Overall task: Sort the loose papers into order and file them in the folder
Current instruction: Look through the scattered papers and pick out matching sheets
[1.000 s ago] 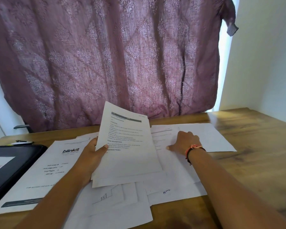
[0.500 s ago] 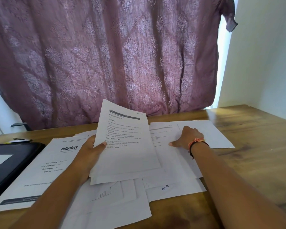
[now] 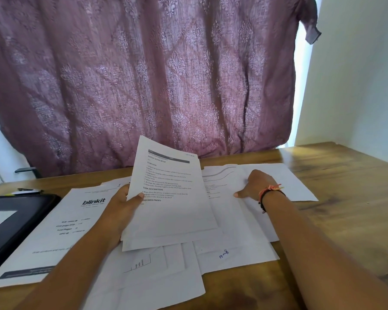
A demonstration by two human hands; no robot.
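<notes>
My left hand (image 3: 123, 204) grips a small stack of printed sheets (image 3: 173, 211) by its left edge and holds it tilted up over the table, thumb on the top page. My right hand (image 3: 254, 185) lies on a loose sheet (image 3: 229, 211) to the right, thumb out to the left; the fingers are curled, and the top of that sheet curves up beyond them. More loose papers (image 3: 157, 276) lie spread underneath. A sheet marked "blinkit" (image 3: 61, 229) rests at the left. The black folder (image 3: 11, 222) lies closed at the far left.
The wooden table (image 3: 345, 209) runs to a white wall on the right. A purple patterned curtain (image 3: 166, 74) hangs behind the table's far edge. Small dark items (image 3: 26, 190) lie behind the folder.
My right hand has shifted a little to the right and away on the loose sheet. The stack in my left hand stays held up.
</notes>
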